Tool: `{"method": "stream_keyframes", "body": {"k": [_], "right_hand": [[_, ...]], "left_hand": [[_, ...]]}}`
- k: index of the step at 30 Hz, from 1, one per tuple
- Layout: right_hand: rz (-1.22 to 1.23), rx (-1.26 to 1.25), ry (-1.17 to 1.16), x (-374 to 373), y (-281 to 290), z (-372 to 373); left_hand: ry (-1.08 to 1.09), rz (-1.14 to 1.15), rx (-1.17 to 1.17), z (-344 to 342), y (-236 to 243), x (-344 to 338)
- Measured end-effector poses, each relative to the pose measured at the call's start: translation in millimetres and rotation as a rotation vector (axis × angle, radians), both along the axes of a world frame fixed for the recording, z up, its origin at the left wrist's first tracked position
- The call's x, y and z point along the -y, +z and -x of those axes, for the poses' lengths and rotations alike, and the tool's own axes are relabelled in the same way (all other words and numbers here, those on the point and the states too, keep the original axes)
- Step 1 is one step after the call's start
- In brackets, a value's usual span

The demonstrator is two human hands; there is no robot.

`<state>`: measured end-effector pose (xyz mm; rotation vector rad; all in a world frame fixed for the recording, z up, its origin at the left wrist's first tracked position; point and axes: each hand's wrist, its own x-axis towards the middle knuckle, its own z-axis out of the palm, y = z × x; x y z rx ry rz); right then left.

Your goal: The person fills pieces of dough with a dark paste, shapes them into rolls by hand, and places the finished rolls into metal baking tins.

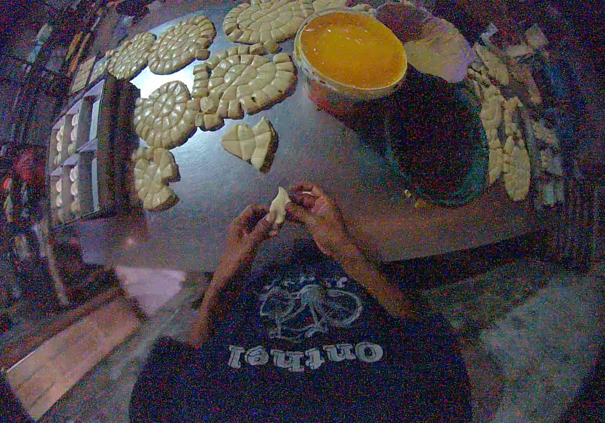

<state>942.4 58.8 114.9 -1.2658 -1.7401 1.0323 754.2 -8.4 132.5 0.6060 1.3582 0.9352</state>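
Note:
Just above the near edge of the metal table, I hold a small pale piece of dough point(279, 204) between both hands. My left hand point(252, 224) pinches its lower end, and my right hand point(322, 220) has its fingers closed on the right side. Beyond my hands, a wedge-shaped cluster of cut dough point(247, 141) lies on the table point(214, 190). Farther off are several flattened rounds made of dough pieces, among them a large one point(249, 81) and a smaller one point(165, 113). A partial round point(153, 175) sits at the left.
A bucket point(301, 63) of yellow-orange contents stands at the far middle. Beside it is a dark green tub point(482, 173), its inside in shadow. Divided trays point(94, 180) with pale pieces stand at the left edge. More dough pieces point(514, 166) lie along the right side.

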Motion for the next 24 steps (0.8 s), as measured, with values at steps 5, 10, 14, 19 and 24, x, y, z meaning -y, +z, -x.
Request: {"method": "stream_keyframes", "body": {"k": [5,10,14,19,24], "right_hand": [[0.032,-0.031,-0.001,1.7,6.6,-0.1],[0.063,-0.073,-0.019,3.1,15.6,-4.8],[0.107,-0.106,-0.031,-1.7,27.2,-18.8],[0.158,-0.206,-0.032,4.8,33.7,-26.5],[0.226,-0.283,-0.055,12.7,35.8,-34.5]], "left_hand": [[0.030,-0.165,-0.253,-22.0,53.1,-24.9],[-0.025,-0.269,-0.031,-26.3,34.0,-34.2],[-0.049,-0.092,-0.017,-24.4,46.9,-43.9],[0.015,-0.787,-0.954,-60.3,78.4,-46.1],[-0.158,-1.248,-1.061,-87.8,74.6,-67.3]]}}
